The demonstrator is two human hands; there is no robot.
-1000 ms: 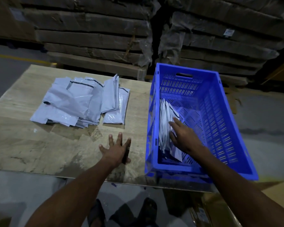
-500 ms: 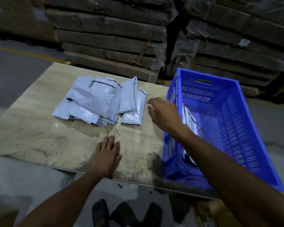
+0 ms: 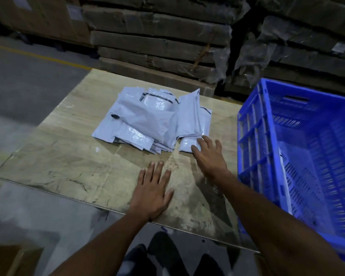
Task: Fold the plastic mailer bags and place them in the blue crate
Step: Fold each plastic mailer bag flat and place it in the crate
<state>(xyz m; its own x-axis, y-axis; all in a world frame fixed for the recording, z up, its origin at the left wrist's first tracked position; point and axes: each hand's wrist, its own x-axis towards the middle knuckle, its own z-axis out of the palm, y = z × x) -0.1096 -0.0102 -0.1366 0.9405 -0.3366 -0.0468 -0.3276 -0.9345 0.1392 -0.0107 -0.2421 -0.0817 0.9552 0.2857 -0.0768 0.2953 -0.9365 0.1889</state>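
crinkled, glossy grey plastic mailer bags point(image 3: 153, 120) lie heaped just beyond both hands, long axes running away from them. left hand point(image 3: 152, 193) rests flat, fingers straight, on the stone-look table point(image 3: 68, 164). right hand point(image 3: 210, 156), fingers spread, touches the nearest bag. slotted blue crate point(image 3: 253, 148) sits right of it.

table point(image 3: 72, 170): glass-topped | on it: mailer bags point(image 3: 153, 122), blue crate point(image 3: 253, 140), left hand point(image 3: 151, 192)

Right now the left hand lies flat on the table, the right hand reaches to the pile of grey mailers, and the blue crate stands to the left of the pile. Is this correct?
Not quite: the head view shows the crate to the right of the pile, not the left. The rest holds: the left hand lies flat on the table, and the right hand reaches to the mailers.
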